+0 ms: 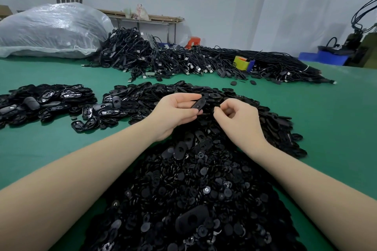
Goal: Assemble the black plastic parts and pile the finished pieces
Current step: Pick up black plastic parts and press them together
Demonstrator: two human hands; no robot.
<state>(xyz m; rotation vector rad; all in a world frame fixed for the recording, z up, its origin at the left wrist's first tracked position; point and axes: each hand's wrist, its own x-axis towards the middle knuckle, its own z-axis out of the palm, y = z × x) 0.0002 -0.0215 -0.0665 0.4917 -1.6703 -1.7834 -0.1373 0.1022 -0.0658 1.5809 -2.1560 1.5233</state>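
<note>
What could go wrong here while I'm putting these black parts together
The small piece pinched in your right hand could drop into the loose parts heap and be lost. The oval shell in your left hand sits at the fingertips; a weak grip may let it slip.

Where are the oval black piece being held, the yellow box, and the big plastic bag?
oval black piece [199, 104]: head view, its flat middle.
yellow box [240, 63]: head view, its front face.
big plastic bag [51, 30]: head view, its bulging side.

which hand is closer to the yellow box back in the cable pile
Right. The right hand sits almost straight in front of the yellow box; the left hand, holding an oval black part, is farther off to the left.
</note>
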